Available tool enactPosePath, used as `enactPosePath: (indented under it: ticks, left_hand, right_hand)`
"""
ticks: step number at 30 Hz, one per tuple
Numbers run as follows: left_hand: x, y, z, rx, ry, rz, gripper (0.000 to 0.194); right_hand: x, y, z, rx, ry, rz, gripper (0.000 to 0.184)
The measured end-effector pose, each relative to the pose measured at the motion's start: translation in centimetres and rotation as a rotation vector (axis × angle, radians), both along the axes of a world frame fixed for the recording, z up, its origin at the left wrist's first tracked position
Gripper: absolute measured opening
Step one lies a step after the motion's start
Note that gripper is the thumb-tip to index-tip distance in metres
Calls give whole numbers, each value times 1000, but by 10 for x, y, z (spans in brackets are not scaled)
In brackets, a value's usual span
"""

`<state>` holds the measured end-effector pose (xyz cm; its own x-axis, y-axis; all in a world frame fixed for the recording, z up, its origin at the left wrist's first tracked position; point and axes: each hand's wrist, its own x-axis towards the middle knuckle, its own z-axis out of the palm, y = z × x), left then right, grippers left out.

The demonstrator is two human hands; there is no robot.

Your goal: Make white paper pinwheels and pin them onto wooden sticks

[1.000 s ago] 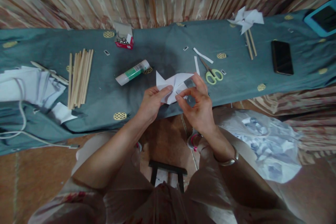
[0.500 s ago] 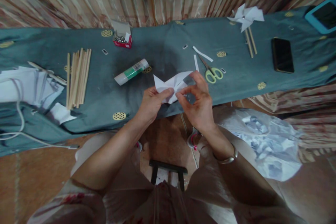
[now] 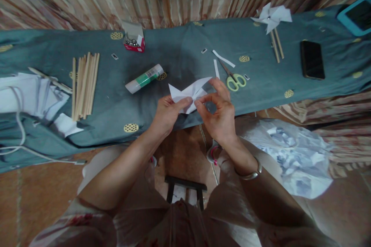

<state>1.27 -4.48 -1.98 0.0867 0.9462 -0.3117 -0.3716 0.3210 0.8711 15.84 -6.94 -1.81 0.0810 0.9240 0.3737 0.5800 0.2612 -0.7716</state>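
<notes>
A folded white paper piece (image 3: 185, 93) with pointed flaps lies at the near edge of the grey-green cloth (image 3: 179, 50). My left hand (image 3: 166, 114) pinches its lower left part, thumb on top. My right hand (image 3: 219, 112) is curled over its right side, thumb and fingers pinching a flap. Just behind the paper lie a green-and-white glue stick (image 3: 144, 78) to the left and yellow-green scissors (image 3: 234, 79) to the right.
Several wooden sticks (image 3: 84, 84) and a pile of white sheets (image 3: 31, 96) lie at left. A red box of pins (image 3: 133, 42) sits at the back. A finished paper pinwheel (image 3: 271, 17), a black phone (image 3: 312, 59) and a blue tablet (image 3: 358, 15) lie at right. A plastic bag of paper scraps (image 3: 292, 154) is on the floor.
My right fingers have folded the paper's right flap inward a little. Both hands stay on the paper; the view has shifted slightly.
</notes>
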Motion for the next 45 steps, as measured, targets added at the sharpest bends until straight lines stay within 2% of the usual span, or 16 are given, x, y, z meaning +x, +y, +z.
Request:
enactPosePath:
  ticks: [8,21,25,30,36,45]
  left_hand:
    - [0,-1,1,25,-24,9,14]
    - [2,-1,3,77,33,30,13]
    - [2,0,5,58,92,41,11]
    - [-1,3,2,33,41,32,10]
    - [-7,6,8,-88,-48,38,19]
    - [-19,5,17,-85,-14,81,29]
  right_hand:
    - [4,1,-6,56,-78,3,6]
    - [0,0,-5,31,-48,-6,6]
    - [-2,0,-2,23,-53,-9,6]
    - [-1,-1,9,38,-60,-17,10]
    - [6,1,22,-20,82,-82,10]
    - [3,20,3,-166,414,-39,17]
